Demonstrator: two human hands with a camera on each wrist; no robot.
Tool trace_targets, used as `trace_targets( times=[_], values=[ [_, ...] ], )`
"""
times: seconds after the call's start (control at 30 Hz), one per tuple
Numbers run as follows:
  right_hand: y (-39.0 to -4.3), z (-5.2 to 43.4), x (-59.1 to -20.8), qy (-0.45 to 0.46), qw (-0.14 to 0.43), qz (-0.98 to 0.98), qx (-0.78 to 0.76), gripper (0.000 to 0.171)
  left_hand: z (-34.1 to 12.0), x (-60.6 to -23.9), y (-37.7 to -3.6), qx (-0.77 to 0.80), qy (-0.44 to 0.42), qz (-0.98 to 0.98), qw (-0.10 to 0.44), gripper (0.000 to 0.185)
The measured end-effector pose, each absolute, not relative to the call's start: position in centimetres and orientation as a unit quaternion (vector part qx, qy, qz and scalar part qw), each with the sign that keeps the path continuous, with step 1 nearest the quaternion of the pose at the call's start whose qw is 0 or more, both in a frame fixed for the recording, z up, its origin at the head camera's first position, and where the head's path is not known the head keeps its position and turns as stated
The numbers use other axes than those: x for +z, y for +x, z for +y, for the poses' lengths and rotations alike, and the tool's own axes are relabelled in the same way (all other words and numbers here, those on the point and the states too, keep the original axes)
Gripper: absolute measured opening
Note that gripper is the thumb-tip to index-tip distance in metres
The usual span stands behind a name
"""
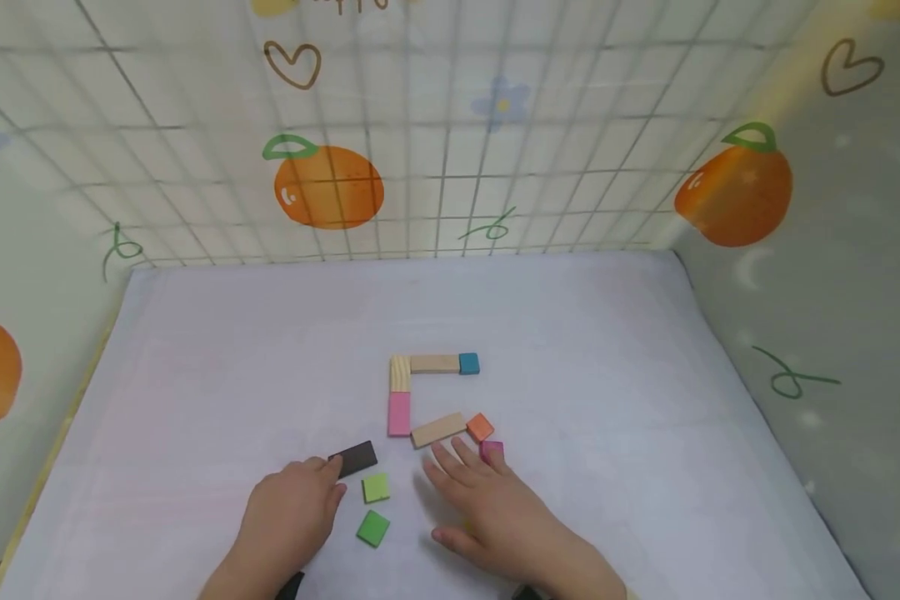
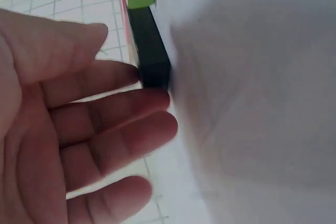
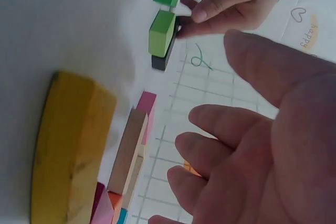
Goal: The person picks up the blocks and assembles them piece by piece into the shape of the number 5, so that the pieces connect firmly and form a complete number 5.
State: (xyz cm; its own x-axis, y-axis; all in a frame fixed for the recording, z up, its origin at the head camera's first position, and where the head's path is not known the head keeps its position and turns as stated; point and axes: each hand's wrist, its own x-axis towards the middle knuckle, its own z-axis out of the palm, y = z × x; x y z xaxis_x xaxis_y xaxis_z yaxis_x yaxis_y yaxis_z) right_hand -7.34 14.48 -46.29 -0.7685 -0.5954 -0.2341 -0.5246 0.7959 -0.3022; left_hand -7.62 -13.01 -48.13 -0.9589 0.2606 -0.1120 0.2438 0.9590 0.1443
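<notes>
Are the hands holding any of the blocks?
No block is gripped. The left hand only touches the near end of the black block with straight fingertips. The right hand hovers open.

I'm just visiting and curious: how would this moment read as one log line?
left hand: fingertips touch dark block | right hand: open, over yellow block | green blocks between hands

Ten blocks are seen: three plain wood (image 1: pixel 434 363), two green (image 1: pixel 376 487), one pink (image 1: pixel 399 413), blue (image 1: pixel 468 363), orange (image 1: pixel 480 427), black (image 1: pixel 354 458), yellow (image 3: pixel 71 150), magenta (image 1: pixel 492 451).

Two bare hands: left hand (image 1: pixel 288 512), right hand (image 1: pixel 495 508); no sleeves visible.
</notes>
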Motion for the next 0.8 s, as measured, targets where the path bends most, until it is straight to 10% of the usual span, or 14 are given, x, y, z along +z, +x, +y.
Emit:
trace_targets(
  times=[0.8],
  values=[
    [-6.8,15.1,-47.3,-0.299,0.164,0.933,-0.114,0.072,-11.0,-48.1,-8.4,0.05,0.257,0.962,0.073,0.039]
  ],
)
